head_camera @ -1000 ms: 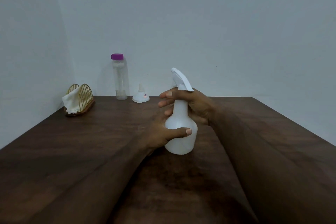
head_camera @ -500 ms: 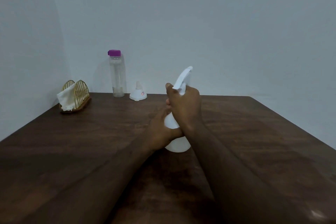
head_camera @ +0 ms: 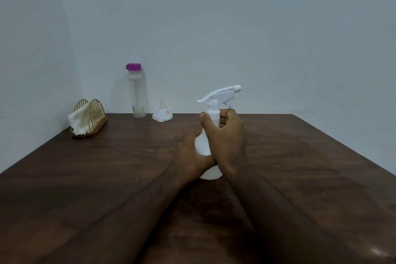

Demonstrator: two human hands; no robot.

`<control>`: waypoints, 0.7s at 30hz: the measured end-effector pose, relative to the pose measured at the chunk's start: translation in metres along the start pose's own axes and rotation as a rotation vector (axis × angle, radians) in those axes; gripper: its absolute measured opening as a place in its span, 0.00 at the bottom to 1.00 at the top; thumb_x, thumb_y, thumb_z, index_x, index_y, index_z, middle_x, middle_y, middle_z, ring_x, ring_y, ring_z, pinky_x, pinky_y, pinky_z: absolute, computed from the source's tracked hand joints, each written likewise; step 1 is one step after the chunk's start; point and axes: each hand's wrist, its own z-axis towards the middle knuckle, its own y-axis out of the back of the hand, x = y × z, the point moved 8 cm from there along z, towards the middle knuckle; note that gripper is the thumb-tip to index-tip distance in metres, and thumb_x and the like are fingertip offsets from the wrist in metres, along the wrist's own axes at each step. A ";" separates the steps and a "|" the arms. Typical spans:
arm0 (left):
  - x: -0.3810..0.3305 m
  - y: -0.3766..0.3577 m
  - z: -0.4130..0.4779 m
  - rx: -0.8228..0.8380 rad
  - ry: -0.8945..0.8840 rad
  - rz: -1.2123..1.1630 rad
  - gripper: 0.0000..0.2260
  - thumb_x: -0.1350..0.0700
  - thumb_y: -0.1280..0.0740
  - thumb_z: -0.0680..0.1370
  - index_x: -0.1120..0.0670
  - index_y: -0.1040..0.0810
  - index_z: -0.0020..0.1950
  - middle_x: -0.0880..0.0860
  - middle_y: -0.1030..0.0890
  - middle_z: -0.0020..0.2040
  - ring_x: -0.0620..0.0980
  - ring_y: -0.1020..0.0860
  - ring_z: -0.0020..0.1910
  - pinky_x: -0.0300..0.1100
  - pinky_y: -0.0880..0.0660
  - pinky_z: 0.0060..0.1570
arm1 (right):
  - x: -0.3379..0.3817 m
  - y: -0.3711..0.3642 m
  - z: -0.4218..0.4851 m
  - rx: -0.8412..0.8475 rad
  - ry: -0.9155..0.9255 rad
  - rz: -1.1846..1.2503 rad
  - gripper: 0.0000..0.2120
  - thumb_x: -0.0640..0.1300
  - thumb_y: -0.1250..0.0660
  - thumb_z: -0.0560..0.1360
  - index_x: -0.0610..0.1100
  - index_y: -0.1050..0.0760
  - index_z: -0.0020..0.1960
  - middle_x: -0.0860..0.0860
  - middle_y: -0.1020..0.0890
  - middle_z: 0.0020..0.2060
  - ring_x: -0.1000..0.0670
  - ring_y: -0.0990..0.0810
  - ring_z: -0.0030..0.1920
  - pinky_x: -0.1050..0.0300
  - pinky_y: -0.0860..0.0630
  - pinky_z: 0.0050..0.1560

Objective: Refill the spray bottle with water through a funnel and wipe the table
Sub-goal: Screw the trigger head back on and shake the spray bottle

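The right hand (head_camera: 227, 141) curls its fingers (head_camera: 231, 113) round the neck of the white plastic spray bottle (head_camera: 202, 144). The left hand (head_camera: 190, 158) grips its body, upright on the dark wooden tabletop (head_camera: 85, 178). Far left stand a white funnel (head_camera: 162, 113), a clear purple-capped bottle (head_camera: 138, 94) and a cloth (head_camera: 77, 120) in a gold wire holder (head_camera: 96, 113).

Dark wooden table (head_camera: 90, 178) set into a pale corner

Two plain grey-blue walls meet beyond the table's far left. The back wall (head_camera: 246, 17) runs along its far edge and the side wall (head_camera: 27, 49) along its left. The light is soft and even, with a faint glint on the wood at near right.
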 end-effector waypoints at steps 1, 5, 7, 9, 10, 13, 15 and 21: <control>-0.001 -0.002 0.001 0.000 -0.005 0.016 0.32 0.34 0.30 0.60 0.44 0.30 0.60 0.40 0.24 0.56 0.38 0.27 0.57 0.32 0.29 0.58 | 0.000 -0.001 0.000 0.005 -0.003 0.005 0.09 0.53 0.26 0.71 0.54 0.26 0.43 0.58 0.18 0.37 0.61 0.19 0.40 0.63 0.22 0.39; 0.001 -0.004 0.003 -0.112 -0.043 0.054 0.22 0.52 0.27 0.72 0.48 0.30 0.64 0.47 0.24 0.59 0.45 0.27 0.62 0.28 0.34 0.56 | 0.003 -0.003 -0.003 0.038 0.035 -0.047 0.15 0.56 0.24 0.69 0.58 0.30 0.46 0.61 0.20 0.40 0.66 0.21 0.43 0.72 0.26 0.37; -0.001 -0.001 0.000 -0.168 -0.052 0.058 0.30 0.56 0.26 0.71 0.55 0.33 0.70 0.53 0.27 0.67 0.50 0.29 0.66 0.37 0.33 0.61 | 0.003 0.000 -0.001 0.013 0.044 -0.046 0.20 0.55 0.22 0.68 0.56 0.32 0.50 0.61 0.22 0.42 0.65 0.22 0.44 0.74 0.28 0.38; -0.005 0.000 -0.005 -0.151 -0.091 0.006 0.36 0.49 0.26 0.67 0.55 0.35 0.72 0.51 0.29 0.68 0.48 0.30 0.67 0.39 0.34 0.64 | 0.002 0.003 0.002 -0.008 0.039 -0.030 0.22 0.52 0.21 0.67 0.55 0.33 0.49 0.60 0.22 0.42 0.62 0.21 0.43 0.73 0.28 0.38; -0.009 0.000 -0.007 -0.127 -0.125 -0.030 0.39 0.43 0.28 0.65 0.53 0.36 0.72 0.49 0.29 0.67 0.46 0.30 0.66 0.40 0.34 0.65 | 0.001 0.003 0.003 -0.001 0.033 -0.022 0.21 0.51 0.21 0.67 0.55 0.33 0.48 0.59 0.22 0.42 0.61 0.20 0.42 0.72 0.27 0.38; -0.015 0.014 -0.010 -0.155 -0.183 -0.081 0.38 0.43 0.29 0.67 0.50 0.39 0.73 0.44 0.28 0.64 0.41 0.30 0.64 0.35 0.33 0.61 | -0.001 -0.003 0.006 0.126 -0.027 0.046 0.16 0.47 0.22 0.69 0.49 0.26 0.51 0.55 0.17 0.43 0.58 0.18 0.42 0.65 0.21 0.42; -0.015 0.025 -0.007 -0.226 -0.186 -0.173 0.37 0.47 0.30 0.68 0.50 0.40 0.74 0.42 0.27 0.61 0.36 0.28 0.61 0.29 0.32 0.57 | -0.003 -0.012 0.008 0.331 -0.077 0.147 0.13 0.44 0.25 0.73 0.44 0.22 0.55 0.50 0.14 0.46 0.53 0.15 0.46 0.55 0.18 0.49; -0.011 0.042 0.001 -0.325 -0.248 -0.210 0.42 0.43 0.28 0.67 0.50 0.44 0.76 0.37 0.23 0.56 0.34 0.23 0.57 0.30 0.26 0.54 | 0.000 -0.030 -0.001 0.684 -0.134 0.337 0.16 0.40 0.34 0.80 0.41 0.28 0.67 0.44 0.15 0.56 0.43 0.17 0.58 0.39 0.24 0.63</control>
